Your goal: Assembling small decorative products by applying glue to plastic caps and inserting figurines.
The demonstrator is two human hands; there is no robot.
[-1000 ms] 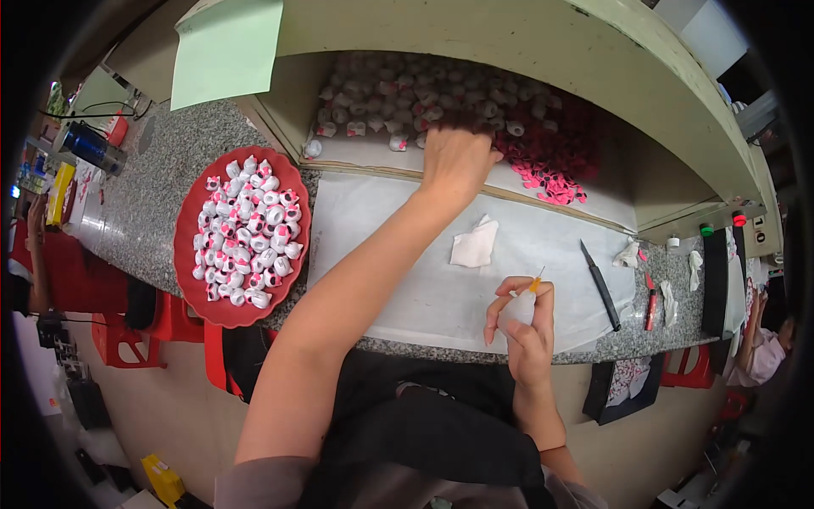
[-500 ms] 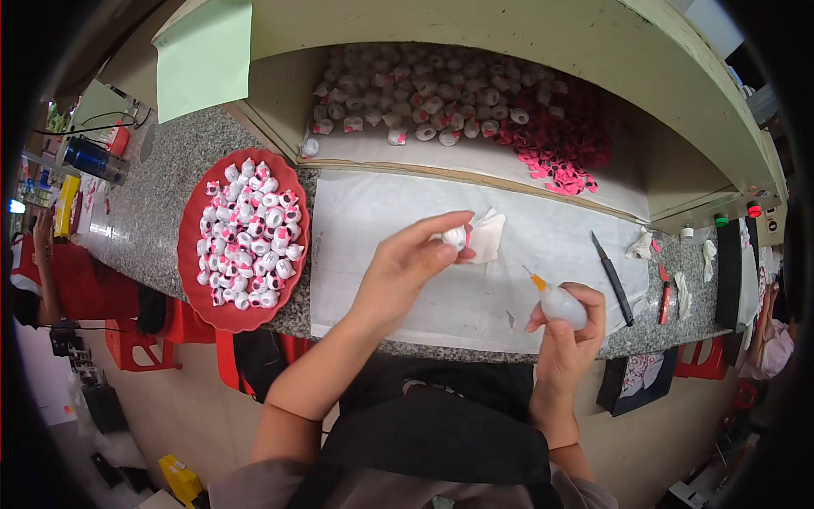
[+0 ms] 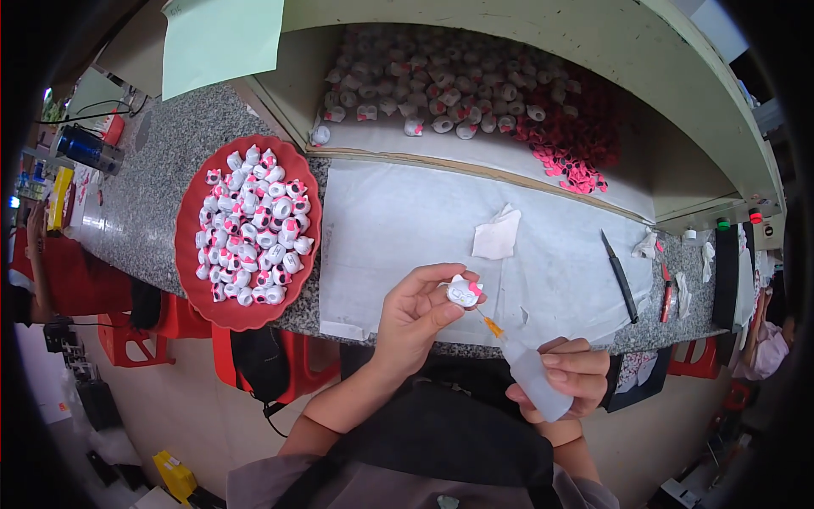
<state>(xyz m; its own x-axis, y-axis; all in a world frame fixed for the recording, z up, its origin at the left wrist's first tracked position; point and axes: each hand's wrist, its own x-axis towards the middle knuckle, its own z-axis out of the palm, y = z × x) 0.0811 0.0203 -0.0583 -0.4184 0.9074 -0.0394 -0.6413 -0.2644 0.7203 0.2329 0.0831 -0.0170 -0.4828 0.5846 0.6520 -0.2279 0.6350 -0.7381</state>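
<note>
Between its thumb and fingers my left hand [image 3: 413, 318] pinches a small white cat-head figure [image 3: 463, 293] with a pink bow, its face turned up. My right hand [image 3: 570, 379] grips a translucent white squeeze bottle [image 3: 536, 377] with an orange collar and thin metal needle tip. The needle points up and left and lies close to the figure's lower right edge; whether it touches, I cannot tell. Beyond both hands, a folded white cloth [image 3: 496, 235] rests on the white paper sheet [image 3: 381, 220]. To the left, a red scalloped tray [image 3: 188, 254] holds several similar white and pink heads.
A green-framed shelf at the back holds heaps of white heads [image 3: 441, 93] and pink pieces [image 3: 572, 161]. On the right lie a black-handled blade tool [image 3: 620, 276] and a red tube [image 3: 666, 301]. Red stools [image 3: 136, 338] stand below the counter; another person sits at far left.
Both hands have drawn nearer to me and to each other. The cat head has turned so that its face shows, and the bottle's needle is now beside it. The view has shifted slightly.
</note>
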